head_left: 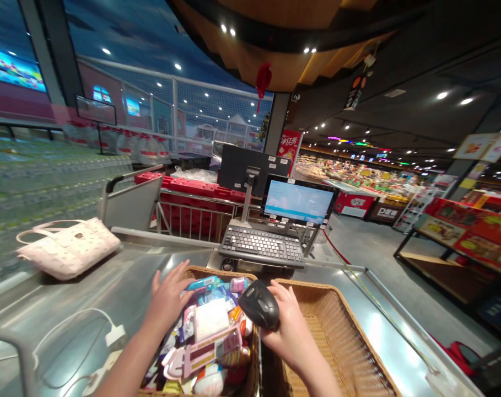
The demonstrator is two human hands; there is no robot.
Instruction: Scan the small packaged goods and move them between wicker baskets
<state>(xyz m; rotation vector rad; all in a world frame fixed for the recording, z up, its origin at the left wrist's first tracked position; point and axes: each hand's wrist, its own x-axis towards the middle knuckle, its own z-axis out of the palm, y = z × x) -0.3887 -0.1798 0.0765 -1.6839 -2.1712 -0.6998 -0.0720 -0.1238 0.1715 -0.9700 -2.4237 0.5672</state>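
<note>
Across the near part of the steel worktop, a wicker basket of packaged goods sits beside a second wicker basket. The hands are apart: the left hand, fingers spread, lies over the filled basket's far-left rim, contact uncertain; the right hand grips a black handheld scanner above both rims. A steady wrist and unobstructed scanner face would probably serve best. Beyond: keyboard, lit monitor.

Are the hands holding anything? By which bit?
The right hand holds a black scanner around its right-hand end; the open left hand seems to hold nothing.
</note>
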